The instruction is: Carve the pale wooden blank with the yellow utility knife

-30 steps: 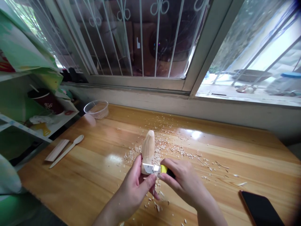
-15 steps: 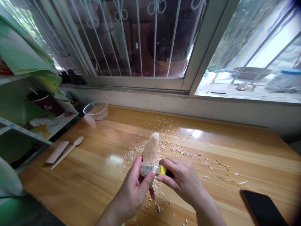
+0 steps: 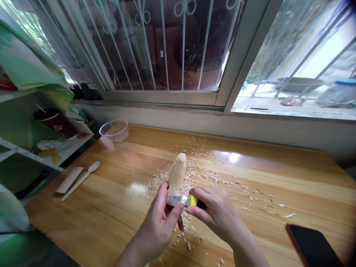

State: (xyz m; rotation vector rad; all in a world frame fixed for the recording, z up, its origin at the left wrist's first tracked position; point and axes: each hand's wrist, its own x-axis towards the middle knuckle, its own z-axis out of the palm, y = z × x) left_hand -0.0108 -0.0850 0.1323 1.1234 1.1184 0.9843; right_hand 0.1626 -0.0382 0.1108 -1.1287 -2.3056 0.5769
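A pale piece of carved wood (image 3: 177, 172) with pencil-like lines stands tilted up in my left hand (image 3: 160, 218), whose fingers wrap its lower end. My right hand (image 3: 215, 209) is closed round the yellow and black handle of a carving knife (image 3: 193, 200). The knife's metal blade lies crosswise against the lower part of the wood. My left thumb presses at the blade near the handle. The wood's bottom end is hidden by the blade and my fingers. Wood shavings (image 3: 210, 176) are scattered on the table around and beneath my hands.
On the wooden table (image 3: 111, 222), a wooden spoon (image 3: 80, 181) and a flat wood strip (image 3: 69, 180) lie at left. A clear plastic bowl (image 3: 114, 131) stands at the back left, a phone (image 3: 314, 243) at the front right. A shelf with a dark cup (image 3: 57, 122) adjoins the left side.
The wood has tilted slightly, its tip moving a little up and left. Both hands keep their grip, and the blade stays against the wood's lower part.
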